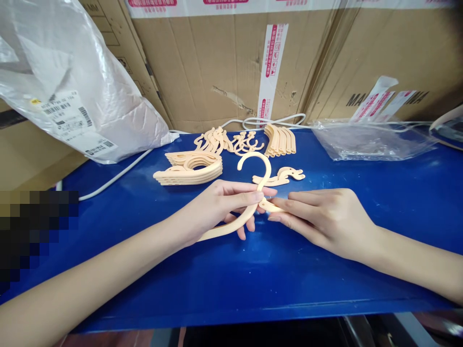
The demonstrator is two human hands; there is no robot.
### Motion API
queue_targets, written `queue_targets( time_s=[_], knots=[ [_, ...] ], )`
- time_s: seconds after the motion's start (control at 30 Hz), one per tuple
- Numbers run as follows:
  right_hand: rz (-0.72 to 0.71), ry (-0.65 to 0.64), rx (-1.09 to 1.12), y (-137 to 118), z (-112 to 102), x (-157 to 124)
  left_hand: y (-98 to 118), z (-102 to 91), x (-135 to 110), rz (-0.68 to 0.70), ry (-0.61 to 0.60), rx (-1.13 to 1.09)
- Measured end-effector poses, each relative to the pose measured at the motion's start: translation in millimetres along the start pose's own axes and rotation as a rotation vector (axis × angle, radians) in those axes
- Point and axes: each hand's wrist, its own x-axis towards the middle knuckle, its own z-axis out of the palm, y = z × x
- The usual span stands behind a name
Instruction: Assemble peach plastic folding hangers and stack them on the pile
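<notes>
My left hand (220,202) is closed around a cream plastic hanger piece (231,226), a curved arm with a hook (265,164) rising above my fingers. Between the fingers of my right hand (325,212) is a smaller cream hanger part (269,206), its end touching the piece by the base of the hook. My right fingers cover most of that part. Just behind my hands lies a loose cream piece (284,177). A stack of folded cream hangers (190,168) stands behind my left hand.
Hook pieces (217,140) and a row of curved arms (280,140) lie along the back of the blue table (235,289). Cardboard boxes (217,67) stand behind. A plastic bag (72,86), a clear bag (372,140) and a white cable (112,176) flank the work.
</notes>
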Motion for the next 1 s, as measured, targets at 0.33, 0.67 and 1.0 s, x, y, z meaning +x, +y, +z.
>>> queue_targets(
  time_s=[0.33, 0.67, 1.0],
  knots=[
    [0.080, -0.046, 0.105, -2.6, -2.3, 0.7, 1.2, -1.0, -1.6, -0.014, -0.006, -0.012],
    [0.113, -0.101, 0.169, -0.2, -4.1, 1.6, -0.4, -1.2, 1.5, -0.029, -0.013, 0.003],
    [0.142, -0.057, 0.102, 14.1, 0.9, 4.3, -6.9, 8.6, -4.2, 0.248, 0.166, 0.926]
  ],
)
